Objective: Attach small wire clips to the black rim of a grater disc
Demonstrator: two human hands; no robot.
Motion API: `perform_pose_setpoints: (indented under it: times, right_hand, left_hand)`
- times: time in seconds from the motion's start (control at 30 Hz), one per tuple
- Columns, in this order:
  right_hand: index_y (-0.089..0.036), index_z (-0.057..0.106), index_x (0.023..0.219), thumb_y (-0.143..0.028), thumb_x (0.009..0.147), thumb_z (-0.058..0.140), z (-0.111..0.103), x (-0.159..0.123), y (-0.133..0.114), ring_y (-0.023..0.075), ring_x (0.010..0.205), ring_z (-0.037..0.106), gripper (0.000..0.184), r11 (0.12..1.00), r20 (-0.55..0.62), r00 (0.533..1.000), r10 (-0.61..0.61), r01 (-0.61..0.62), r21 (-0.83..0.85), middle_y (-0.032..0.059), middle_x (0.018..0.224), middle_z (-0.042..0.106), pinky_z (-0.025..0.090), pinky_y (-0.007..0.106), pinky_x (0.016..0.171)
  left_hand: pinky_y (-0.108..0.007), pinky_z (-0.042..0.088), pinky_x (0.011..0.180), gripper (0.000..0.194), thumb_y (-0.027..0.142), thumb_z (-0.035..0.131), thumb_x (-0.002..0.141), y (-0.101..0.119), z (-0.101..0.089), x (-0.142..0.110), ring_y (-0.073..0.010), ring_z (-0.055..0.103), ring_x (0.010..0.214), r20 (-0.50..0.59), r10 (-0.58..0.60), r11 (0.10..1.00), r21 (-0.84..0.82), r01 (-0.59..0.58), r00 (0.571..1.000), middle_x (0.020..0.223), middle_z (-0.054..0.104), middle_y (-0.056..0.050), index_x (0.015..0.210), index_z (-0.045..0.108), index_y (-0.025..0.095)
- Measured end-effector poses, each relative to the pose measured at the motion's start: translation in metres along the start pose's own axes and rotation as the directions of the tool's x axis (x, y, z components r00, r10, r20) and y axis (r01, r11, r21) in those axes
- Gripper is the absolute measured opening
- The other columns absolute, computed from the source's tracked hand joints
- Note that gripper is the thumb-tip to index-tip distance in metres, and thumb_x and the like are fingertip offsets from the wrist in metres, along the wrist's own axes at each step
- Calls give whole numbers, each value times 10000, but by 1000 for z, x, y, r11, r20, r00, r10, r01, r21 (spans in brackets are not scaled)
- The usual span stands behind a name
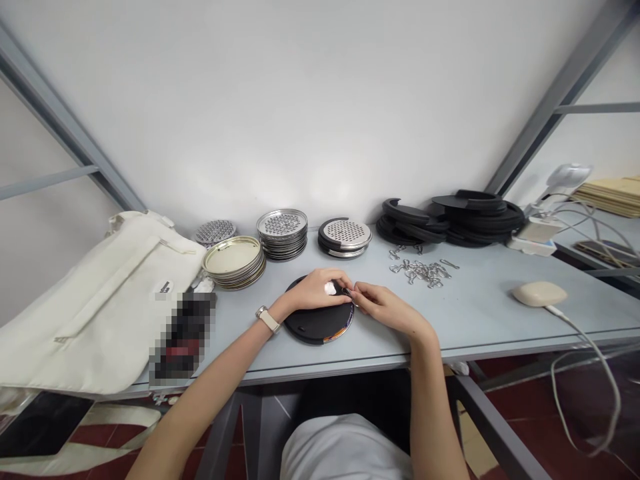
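A black round lid-like disc [320, 325] lies on the table in front of me, with a strip of coloured print and metal showing at its lower right rim. My left hand [317, 291] rests across the top of it, fingers and thumb curled at its right edge. At that same edge my right hand [377, 303] pinches a small metal clip [347, 292], whose far end is partly hidden by the fingers. Several similar wire clips [425, 272] lie in a loose pile to the right. A small white patch [330, 288] shows by the left hand.
Along the wall stand stacks of gold-rimmed round lids [233, 257], perforated grater discs [283, 223], a black-rimmed grater [347, 233] and black plastic rings [475, 217]. A white bag [105, 300] is at left. A cream corded device [540, 293] lies at right.
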State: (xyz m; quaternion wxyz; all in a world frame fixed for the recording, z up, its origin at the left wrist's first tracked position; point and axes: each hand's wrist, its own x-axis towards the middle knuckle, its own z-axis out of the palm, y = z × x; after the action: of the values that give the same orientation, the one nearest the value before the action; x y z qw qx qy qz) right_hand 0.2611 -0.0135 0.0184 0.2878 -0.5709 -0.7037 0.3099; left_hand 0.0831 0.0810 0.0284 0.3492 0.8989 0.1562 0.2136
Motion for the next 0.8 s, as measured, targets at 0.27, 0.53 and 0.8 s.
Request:
perform_pose_setpoints:
  times: [0.27,0.53,0.8]
  right_hand:
    - [-198,457,721,-453,920,340,0,-1,0,131,642,438,344,1000,31,1000,-2,2,15,-20,666,483,370,250,607]
    - [-198,425,689,-482,919,335,-4,-3,2,120,618,410,377,1000,67,998,10,-11,8,-32,647,452,354,247,597]
    - [-196,457,728,-483,923,320,-3,-1,1,126,633,427,373,999,78,997,7,-9,34,-26,664,463,368,249,613]
  left_hand:
    - [-263,436,832,161,244,646,770,3,-1,-1,-140,579,881,-15,6,997,76,-5,1000,935,631,-10,916,622,181]
    - [-263,429,841,181,251,652,767,4,-1,-1,-144,575,894,-13,21,994,105,-19,1000,952,630,-10,933,619,186]
    - [-233,453,798,185,241,642,771,1,-1,-1,-130,607,866,21,-27,1000,1,27,999,926,660,-12,939,621,166]
